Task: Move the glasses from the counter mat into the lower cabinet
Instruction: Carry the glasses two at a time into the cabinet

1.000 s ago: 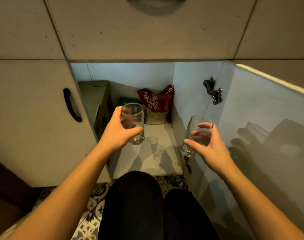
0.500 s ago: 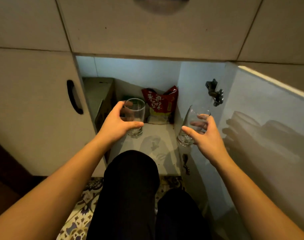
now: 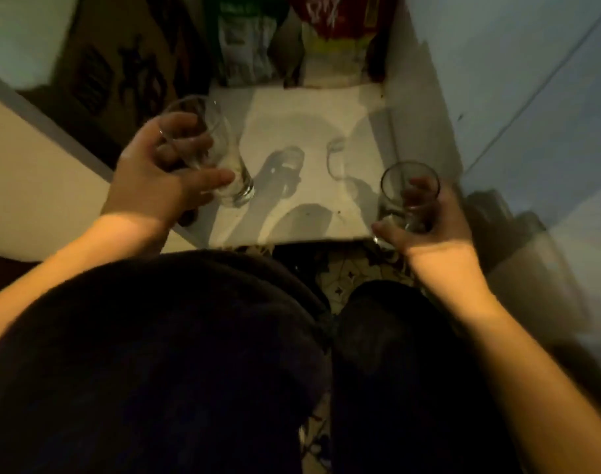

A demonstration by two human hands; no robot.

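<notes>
At about 9 o'clock a pale cabinet door (image 3: 35, 186) fills the left edge, and above it, at 10 to 11 o'clock, a brown cardboard box (image 3: 121, 63) with dark printed marks stands inside the lower cabinet against its left side. Just right of the door, at 10 o'clock from the frame's middle, the left hand (image 3: 162, 179) is curled around a clear glass (image 3: 220, 165): thumb across the near side, fingers wrapped behind and seen through the wall. This left glass is tilted, rim toward 11 o'clock, base toward 5 o'clock, over the left part of the cabinet floor (image 3: 309, 138); whether the base touches the floor cannot be told. At 12 o'clock, at the back of the cabinet, a green and white packet (image 3: 244, 42) stands beside a red and yellow bag (image 3: 340, 32), both blurred. The white floor between the hands carries the shadows of the glasses and arms. At 6 o'clock two dark-trousered knees (image 3: 189, 354) fill the lower frame, with patterned floor tiles (image 3: 340, 275) showing between them. At 3 o'clock the right hand (image 3: 429, 224) is closed around a second clear glass (image 3: 408, 196), held nearly upright, its rim open to the camera, at the front right corner of the cabinet floor by the front edge. Beyond it, at 1 to 3 o'clock, the pale blue open door (image 3: 548, 131) leans away.
</notes>
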